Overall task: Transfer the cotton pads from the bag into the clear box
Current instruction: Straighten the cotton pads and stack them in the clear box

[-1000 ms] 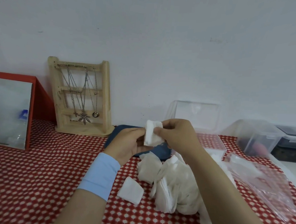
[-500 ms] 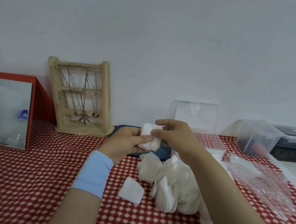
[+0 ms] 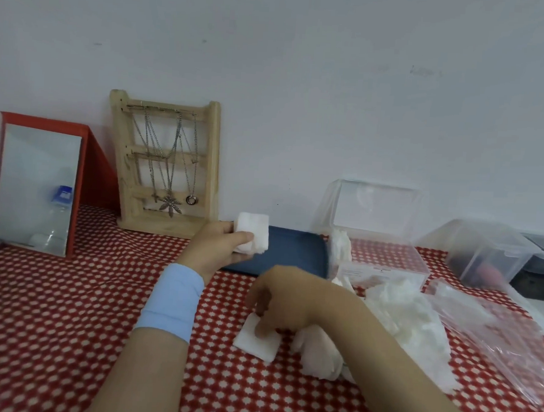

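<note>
- A mirror in a red frame [image 3: 37, 188] stands at the far left, leaning back towards the white wall
- Just right of it, a wooden jewellery stand [image 3: 168, 164] is propped against the wall, with several necklaces [image 3: 170, 180] hanging from its top bar
- A red and white patterned cloth [image 3: 50, 313] covers the table
- The left hand [image 3: 217, 244], with a pale blue wristband [image 3: 172, 301] on its wrist, is raised above the cloth near the middle; its thumb and fingers are curled round a small stack of cotton pads [image 3: 253, 233] and hold it upright
- A dark blue tray [image 3: 293, 251] lies flat behind that hand, just left of the clear box
- The right hand [image 3: 283, 305] is low and nearer, palm down, with its fingers bent onto a single loose pad [image 3: 256, 341] lying flat on the cloth; the fingertips touch the pad, but whether they have actually pinched it cannot be told
- A loose pile of pads [image 3: 410, 325] lies on the cloth to the right of that hand and partly under its forearm, in front of the box
- The clear box [image 3: 385, 257] sits far right of centre with its lid [image 3: 375, 205] standing open against the wall; white pads show through its left end
- The clear bag [image 3: 495, 340] lies flat at the near right, just beside the pile
- A second clear container [image 3: 484, 250] stands at the far right
</note>
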`<move>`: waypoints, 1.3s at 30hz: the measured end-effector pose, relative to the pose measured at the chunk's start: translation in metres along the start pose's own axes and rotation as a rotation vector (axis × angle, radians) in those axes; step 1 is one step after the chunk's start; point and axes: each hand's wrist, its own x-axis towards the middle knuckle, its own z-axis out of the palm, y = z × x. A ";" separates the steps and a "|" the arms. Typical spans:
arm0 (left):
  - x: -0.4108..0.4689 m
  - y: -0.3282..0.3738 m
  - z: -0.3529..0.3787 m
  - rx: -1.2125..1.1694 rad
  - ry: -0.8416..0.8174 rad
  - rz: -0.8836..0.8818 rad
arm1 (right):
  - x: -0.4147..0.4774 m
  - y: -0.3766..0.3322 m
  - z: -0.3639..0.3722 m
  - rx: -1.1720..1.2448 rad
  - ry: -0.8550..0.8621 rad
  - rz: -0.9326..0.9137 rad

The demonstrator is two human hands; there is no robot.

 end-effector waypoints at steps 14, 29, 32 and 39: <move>0.004 -0.003 0.012 -0.059 -0.039 0.006 | -0.019 0.022 -0.037 0.735 0.475 -0.027; -0.010 -0.002 0.044 -0.169 -0.201 -0.022 | -0.017 0.046 -0.042 0.997 0.703 0.141; -0.010 0.001 0.046 -0.210 -0.237 -0.046 | -0.010 0.047 -0.037 0.877 0.735 0.214; -0.016 0.009 0.045 -0.306 -0.371 -0.103 | -0.012 0.055 -0.039 0.855 0.741 0.236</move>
